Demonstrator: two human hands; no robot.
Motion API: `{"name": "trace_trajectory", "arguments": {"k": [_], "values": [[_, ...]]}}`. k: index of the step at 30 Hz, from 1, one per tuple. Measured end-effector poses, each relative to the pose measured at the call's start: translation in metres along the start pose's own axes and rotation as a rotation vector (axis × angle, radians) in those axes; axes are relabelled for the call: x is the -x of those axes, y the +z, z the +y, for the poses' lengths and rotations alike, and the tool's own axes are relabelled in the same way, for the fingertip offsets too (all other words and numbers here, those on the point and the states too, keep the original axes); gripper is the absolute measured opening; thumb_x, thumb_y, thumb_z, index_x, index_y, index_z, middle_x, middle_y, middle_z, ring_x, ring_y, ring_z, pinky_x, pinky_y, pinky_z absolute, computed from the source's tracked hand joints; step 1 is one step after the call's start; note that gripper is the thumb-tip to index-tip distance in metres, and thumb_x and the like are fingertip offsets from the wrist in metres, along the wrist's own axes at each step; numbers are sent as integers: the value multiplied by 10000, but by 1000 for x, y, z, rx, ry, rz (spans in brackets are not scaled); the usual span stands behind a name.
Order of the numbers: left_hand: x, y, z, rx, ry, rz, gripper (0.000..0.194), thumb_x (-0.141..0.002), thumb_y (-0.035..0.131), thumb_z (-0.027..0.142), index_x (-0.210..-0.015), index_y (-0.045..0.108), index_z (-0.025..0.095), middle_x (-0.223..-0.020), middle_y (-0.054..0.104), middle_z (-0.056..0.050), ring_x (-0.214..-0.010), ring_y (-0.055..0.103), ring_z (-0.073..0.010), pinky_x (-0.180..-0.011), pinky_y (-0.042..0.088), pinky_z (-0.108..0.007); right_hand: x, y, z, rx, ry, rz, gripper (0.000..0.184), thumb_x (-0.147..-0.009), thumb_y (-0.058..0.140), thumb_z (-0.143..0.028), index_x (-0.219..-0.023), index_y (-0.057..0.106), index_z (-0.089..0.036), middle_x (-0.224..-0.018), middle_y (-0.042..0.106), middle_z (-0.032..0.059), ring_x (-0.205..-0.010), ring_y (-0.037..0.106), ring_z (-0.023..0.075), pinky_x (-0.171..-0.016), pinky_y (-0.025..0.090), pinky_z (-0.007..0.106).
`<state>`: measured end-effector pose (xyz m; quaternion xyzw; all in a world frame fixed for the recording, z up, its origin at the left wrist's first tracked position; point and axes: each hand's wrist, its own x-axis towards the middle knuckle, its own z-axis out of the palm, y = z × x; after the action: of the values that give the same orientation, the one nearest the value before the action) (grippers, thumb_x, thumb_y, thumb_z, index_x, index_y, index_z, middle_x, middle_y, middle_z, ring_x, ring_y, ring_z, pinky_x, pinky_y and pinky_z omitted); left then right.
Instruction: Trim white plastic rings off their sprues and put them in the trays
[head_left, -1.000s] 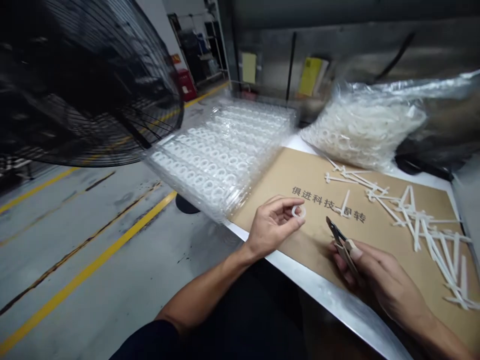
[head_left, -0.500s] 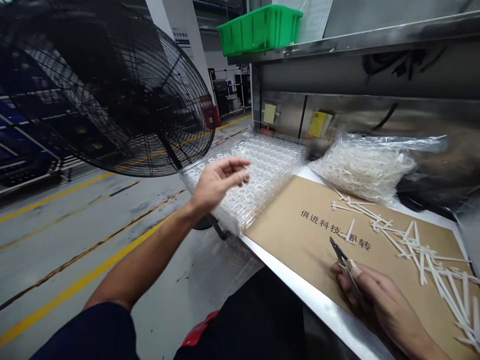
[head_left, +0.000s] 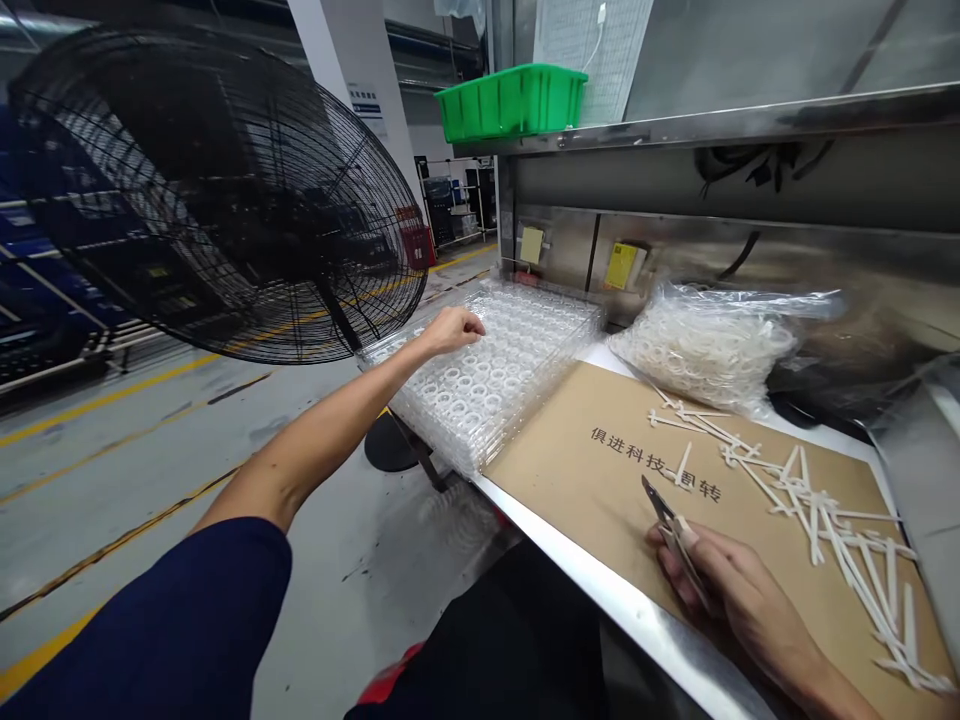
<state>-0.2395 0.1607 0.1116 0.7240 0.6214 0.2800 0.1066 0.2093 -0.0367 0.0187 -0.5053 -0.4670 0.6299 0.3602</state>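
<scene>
My left hand (head_left: pixel 450 331) rests its curled fingers on the near part of a stack of transparent plastic trays (head_left: pixel 540 390) filled with white rings. Whether it holds a ring is hidden. My right hand (head_left: pixel 720 570) sits low on a brown cardboard sheet (head_left: pixel 547 440) and grips small snips (head_left: pixel 664 510) with dark metal blades. Beyond the blades lies a loose pile of white plastic runners (head_left: pixel 814 510). A plastic bag of white rings (head_left: pixel 701 345) stands at the sheet's far edge.
A large black floor fan (head_left: pixel 217 195) stands to the left of the trays. The steel table edge (head_left: pixel 600 590) runs below my right hand. A green crate (head_left: pixel 510 103) sits on a shelf above. Below on the left lies a grey floor with yellow lines.
My left hand has moved farther out and down onto the trays, and the white ring it held earlier no longer shows. My right hand still holds the snips.
</scene>
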Motion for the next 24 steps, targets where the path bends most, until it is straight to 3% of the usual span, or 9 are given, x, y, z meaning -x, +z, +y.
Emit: {"name": "trace_trajectory", "arguments": {"k": [6, 9, 11, 15, 18, 21, 24], "values": [[-6, -22, 9, -113, 14, 64, 212, -795, 670, 229, -918, 809, 126, -786, 759, -22, -723, 590, -131, -716, 403, -249, -6, -6, 1, 76, -61, -96, 562, -900, 624, -707, -823, 651, -150, -685, 540, 7, -538, 434, 126, -481, 295, 251], [-11, -25, 36, -135, 90, 62, 268, -840, 647, 273, -994, 809, 126, -864, 776, -35, -750, 600, -141, -714, 405, -249, -6, -5, 0, 131, -89, -164, 562, -948, 551, -694, -872, 648, -146, -709, 555, 4, -510, 436, 108, -448, 285, 230], [-19, -13, 66, -102, 179, 40, 295, -861, 654, 326, -1033, 805, 141, -893, 777, -33, -754, 598, -144, -718, 406, -249, -4, -2, -2, 142, -111, -160, 547, -949, 554, -669, -872, 651, -136, -669, 541, -13, -469, 409, 89, -419, 280, 215], [-39, 45, 148, 5, 427, -55, 284, -843, 709, 412, -1000, 814, 200, -825, 759, -14, -704, 588, -147, -709, 408, -255, -10, -2, -2, 232, -168, -98, 441, -982, 531, -527, -866, 673, -127, -680, 610, 15, -478, 499, 97, -441, 388, 218], [-32, 100, 227, 27, 697, -217, 283, -874, 671, 393, -1012, 804, 184, -898, 775, -46, -764, 649, -171, -724, 435, -269, -17, -9, 1, 381, -252, -28, 410, -1028, 444, -432, -906, 695, -132, -713, 656, 33, -529, 581, 124, -507, 465, 240], [-11, 151, 299, -24, 909, -335, 271, -919, 608, 318, -1042, 790, 159, -950, 776, -83, -819, 679, -197, -739, 460, -293, -19, -14, 3, 566, -398, 114, 309, -1016, 462, -367, -998, 682, -151, -877, 695, 75, -778, 669, 200, -741, 547, 329], [4, 197, 345, -80, 1008, -379, 258, -913, 591, 239, -1061, 784, 154, -1011, 769, -112, -843, 696, -209, -727, 478, -303, -21, -17, 6, 744, -534, 209, 292, -936, 579, -310, -1171, 639, -148, -1151, 688, 155, -1082, 639, 300, -1001, 494, 473]]}}
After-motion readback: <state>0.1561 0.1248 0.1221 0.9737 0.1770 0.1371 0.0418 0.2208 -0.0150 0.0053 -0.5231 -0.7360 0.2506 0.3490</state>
